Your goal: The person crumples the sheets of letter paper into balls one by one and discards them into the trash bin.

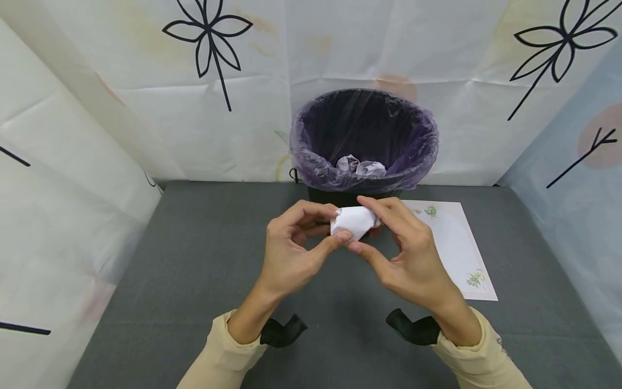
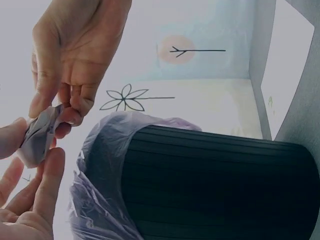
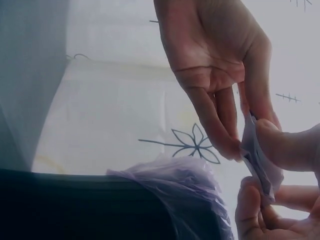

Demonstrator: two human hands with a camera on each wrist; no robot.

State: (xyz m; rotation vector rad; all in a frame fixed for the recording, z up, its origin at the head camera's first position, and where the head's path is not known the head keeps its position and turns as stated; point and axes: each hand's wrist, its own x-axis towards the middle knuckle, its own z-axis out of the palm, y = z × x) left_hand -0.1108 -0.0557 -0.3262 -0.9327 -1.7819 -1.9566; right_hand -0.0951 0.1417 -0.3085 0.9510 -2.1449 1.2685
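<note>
A crumpled, folded wad of white paper [image 1: 356, 221] is held between both hands, raised in front of the bin. My left hand [image 1: 295, 243] pinches its left side between thumb and fingers. From the other side my right hand [image 1: 408, 248] grips it, thumb below and fingers above. In the left wrist view the paper wad [image 2: 39, 137] shows layered creases. The right wrist view shows the same paper wad [image 3: 260, 160] edge-on, with fingertips of both hands on it.
Behind the hands stands a dark ribbed bin [image 2: 215, 185] lined with a purple plastic bag [image 1: 311, 156]. Two crumpled paper balls [image 1: 371, 168] lie inside. A white sheet with printed plants [image 1: 449, 246] lies on the grey table [image 1: 204, 259], right of the bin. Patterned cloth hangs behind.
</note>
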